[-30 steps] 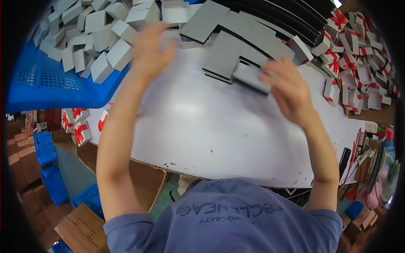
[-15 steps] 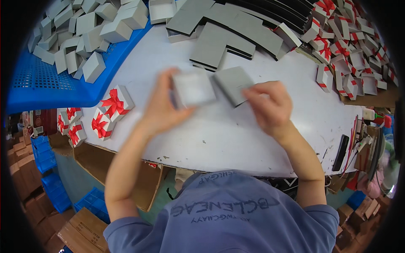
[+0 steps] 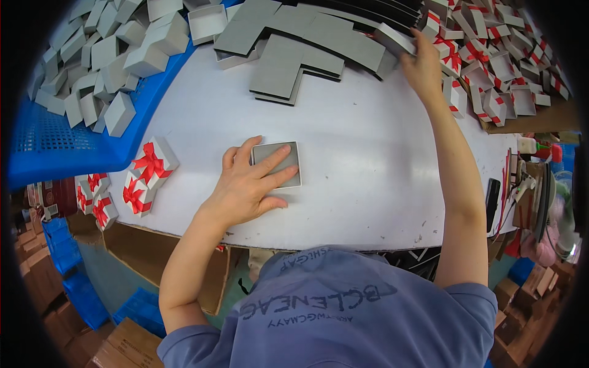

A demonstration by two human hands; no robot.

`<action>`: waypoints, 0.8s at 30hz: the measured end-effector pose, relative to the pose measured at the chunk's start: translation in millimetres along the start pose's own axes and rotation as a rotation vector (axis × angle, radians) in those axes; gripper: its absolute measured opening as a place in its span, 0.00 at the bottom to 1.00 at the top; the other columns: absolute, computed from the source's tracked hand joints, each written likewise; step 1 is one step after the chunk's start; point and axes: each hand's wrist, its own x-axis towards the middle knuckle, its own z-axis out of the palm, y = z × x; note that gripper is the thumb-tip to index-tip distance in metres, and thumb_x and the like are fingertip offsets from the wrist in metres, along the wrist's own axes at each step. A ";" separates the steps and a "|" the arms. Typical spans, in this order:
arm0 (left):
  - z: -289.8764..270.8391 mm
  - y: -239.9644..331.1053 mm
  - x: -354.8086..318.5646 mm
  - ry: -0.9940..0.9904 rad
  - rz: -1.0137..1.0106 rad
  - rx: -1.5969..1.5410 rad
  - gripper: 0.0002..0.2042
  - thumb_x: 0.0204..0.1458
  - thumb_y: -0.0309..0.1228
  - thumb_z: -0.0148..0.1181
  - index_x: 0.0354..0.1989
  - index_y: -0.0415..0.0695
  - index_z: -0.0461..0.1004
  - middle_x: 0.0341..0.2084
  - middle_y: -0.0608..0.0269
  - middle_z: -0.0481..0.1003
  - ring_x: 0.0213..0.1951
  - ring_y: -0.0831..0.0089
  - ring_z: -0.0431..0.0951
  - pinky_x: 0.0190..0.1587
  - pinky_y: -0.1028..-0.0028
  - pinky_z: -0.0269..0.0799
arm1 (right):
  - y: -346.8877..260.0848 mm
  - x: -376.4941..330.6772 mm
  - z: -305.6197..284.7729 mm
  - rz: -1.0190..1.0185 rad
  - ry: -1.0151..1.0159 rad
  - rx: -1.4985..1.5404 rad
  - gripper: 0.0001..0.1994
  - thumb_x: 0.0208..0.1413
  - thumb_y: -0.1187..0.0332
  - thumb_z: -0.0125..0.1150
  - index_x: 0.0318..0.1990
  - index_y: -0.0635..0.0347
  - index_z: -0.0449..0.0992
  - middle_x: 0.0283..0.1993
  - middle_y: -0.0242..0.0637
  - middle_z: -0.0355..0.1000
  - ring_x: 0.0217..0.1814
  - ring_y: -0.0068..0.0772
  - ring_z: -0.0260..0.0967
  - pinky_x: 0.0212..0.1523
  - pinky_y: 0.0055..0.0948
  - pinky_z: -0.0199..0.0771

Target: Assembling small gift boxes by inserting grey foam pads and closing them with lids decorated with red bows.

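Observation:
A small white open box [image 3: 300,178] lies on the white table in front of me, with a grey insert [image 3: 264,151] inside it. My left hand [image 3: 245,181] rests over this box, its fingers spread and their tips lying on the insert. Reaching to the far right, my right hand [image 3: 423,67] has thumb and fingers around the end of another white box [image 3: 394,38]. That box stands tilted beside the grey flat pieces [image 3: 325,34].
A blue basket [image 3: 73,156] heaped with plain white boxes [image 3: 150,58] stands at the left. White boxes with red bows [image 3: 150,162] sit below it. More ribboned boxes [image 3: 485,64] pile up far right. A dark phone-shaped object [image 3: 492,196] lies near the right edge.
The grey insert has gone from my right hand into the box, which is now down on the table. My left hand has flattened over it; my right hand has moved far right to another box.

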 end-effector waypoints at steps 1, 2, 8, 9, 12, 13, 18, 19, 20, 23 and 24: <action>-3.8 1.0 -1.0 -0.078 -0.035 -0.037 0.20 0.43 0.33 0.61 0.48 0.48 0.72 0.55 0.62 0.65 0.56 0.46 0.56 0.56 0.54 0.53 | 8.7 1.0 -3.6 -0.010 -0.005 0.011 0.20 0.40 0.75 0.57 0.46 0.61 0.70 0.42 0.45 0.68 0.46 0.46 0.61 0.48 0.38 0.59; -0.4 -1.7 -3.4 -0.074 -0.046 -0.035 0.20 0.43 0.33 0.61 0.48 0.48 0.72 0.55 0.62 0.65 0.56 0.46 0.56 0.56 0.54 0.53 | 17.5 -0.2 -8.7 -0.030 0.206 -0.066 0.19 0.41 0.75 0.56 0.45 0.62 0.69 0.40 0.45 0.68 0.45 0.46 0.61 0.47 0.38 0.60; 42.4 -7.7 3.2 0.334 0.007 -0.410 0.46 0.32 0.31 0.72 0.61 0.46 0.48 0.59 0.45 0.51 0.55 0.44 0.57 0.52 0.58 0.63 | -94.0 -105.9 -0.6 -0.245 -0.027 0.560 0.17 0.33 0.80 0.58 0.37 0.56 0.75 0.36 0.39 0.68 0.36 0.43 0.65 0.35 0.36 0.65; 47.4 -10.8 5.6 0.370 -0.007 -0.459 0.51 0.29 0.31 0.73 0.62 0.46 0.41 0.59 0.41 0.48 0.56 0.43 0.56 0.52 0.58 0.63 | -132.7 -107.8 -15.1 -0.458 -0.218 0.330 0.23 0.32 0.80 0.60 0.42 0.52 0.75 0.41 0.41 0.68 0.42 0.45 0.65 0.41 0.36 0.66; 53.0 -13.1 14.4 0.387 -0.033 -0.541 0.60 0.24 0.31 0.76 0.62 0.47 0.31 0.60 0.40 0.42 0.59 0.42 0.53 0.52 0.58 0.64 | -143.9 -110.4 -28.0 -0.392 -0.481 0.419 0.29 0.35 0.66 0.70 0.52 0.49 0.73 0.54 0.47 0.60 0.52 0.44 0.61 0.51 0.35 0.63; 51.7 -14.5 18.2 0.371 -0.027 -0.564 0.60 0.25 0.31 0.76 0.63 0.46 0.32 0.61 0.40 0.42 0.59 0.42 0.52 0.53 0.59 0.64 | -135.1 -109.0 -27.6 -0.352 -0.604 0.521 0.30 0.34 0.65 0.70 0.52 0.48 0.72 0.55 0.48 0.60 0.52 0.46 0.61 0.51 0.37 0.63; 39.0 -7.3 26.6 0.232 -0.027 -0.417 0.58 0.26 0.30 0.75 0.64 0.47 0.34 0.62 0.42 0.42 0.60 0.43 0.52 0.54 0.59 0.63 | -131.4 -106.9 -42.4 -0.369 -0.719 0.486 0.30 0.35 0.65 0.69 0.53 0.43 0.71 0.54 0.49 0.61 0.53 0.50 0.60 0.51 0.39 0.64; 40.0 -6.4 25.4 0.222 -0.022 -0.416 0.57 0.27 0.30 0.74 0.64 0.46 0.35 0.62 0.43 0.42 0.59 0.43 0.53 0.54 0.59 0.63 | -129.2 -103.8 -43.1 -0.369 -0.721 0.488 0.30 0.35 0.65 0.69 0.53 0.43 0.71 0.54 0.49 0.61 0.53 0.50 0.60 0.51 0.39 0.64; 41.2 -5.6 24.5 0.212 -0.016 -0.416 0.56 0.28 0.29 0.74 0.64 0.46 0.36 0.62 0.43 0.42 0.59 0.44 0.54 0.55 0.59 0.63 | -125.3 -98.4 -41.1 -0.435 -0.670 0.498 0.29 0.35 0.65 0.70 0.52 0.47 0.72 0.56 0.49 0.60 0.55 0.49 0.59 0.52 0.38 0.63; 42.7 -5.0 27.4 0.267 0.027 -0.493 0.57 0.28 0.29 0.74 0.64 0.46 0.35 0.62 0.44 0.42 0.59 0.45 0.54 0.54 0.60 0.65 | -119.4 -83.5 -27.0 -0.403 -0.727 0.615 0.26 0.34 0.65 0.71 0.47 0.54 0.72 0.58 0.49 0.57 0.57 0.47 0.58 0.54 0.36 0.61; 45.2 -5.3 28.6 0.267 0.028 -0.494 0.57 0.28 0.29 0.74 0.64 0.46 0.35 0.62 0.44 0.42 0.59 0.45 0.54 0.54 0.60 0.65 | -118.8 -80.4 -21.8 -0.308 -0.834 0.719 0.24 0.34 0.64 0.72 0.43 0.58 0.72 0.58 0.49 0.57 0.57 0.47 0.58 0.54 0.35 0.61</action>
